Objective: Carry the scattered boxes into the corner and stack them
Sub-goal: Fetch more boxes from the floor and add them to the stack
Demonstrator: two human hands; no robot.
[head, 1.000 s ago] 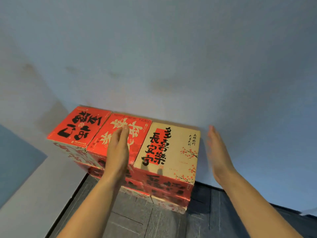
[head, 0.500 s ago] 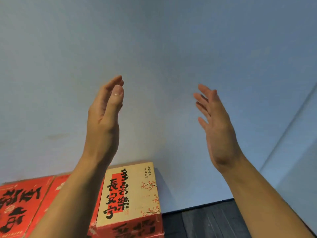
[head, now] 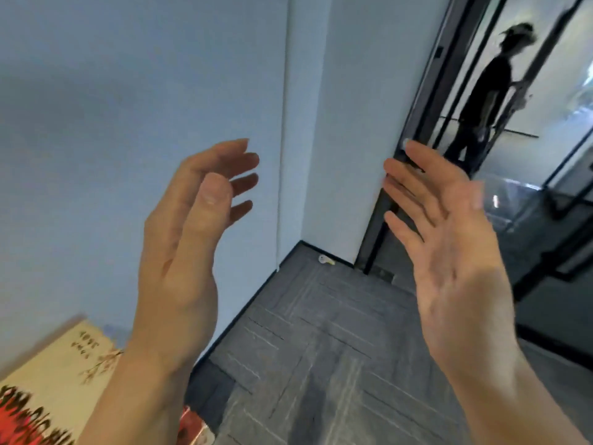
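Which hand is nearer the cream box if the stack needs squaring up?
Left, probably. The left hand is open and its forearm crosses the cream box; the right hand, also open, is over the floor nearer the glass door.

Cool, soft, even light is washing over the pale blue wall [head: 112, 123], which is looking duller toward the left. Brighter daylight is coming through the glass [head: 564, 75] at the far right, turning the figure [head: 491, 88] behind it into a dark, smeared silhouette. Motion blur is streaking the print on the box [head: 48, 380] at the near left and softening the right hand [head: 455, 252]; the left hand [head: 183, 252] is reading sharper. The wide lens is tilting the door frame [head: 430, 101].
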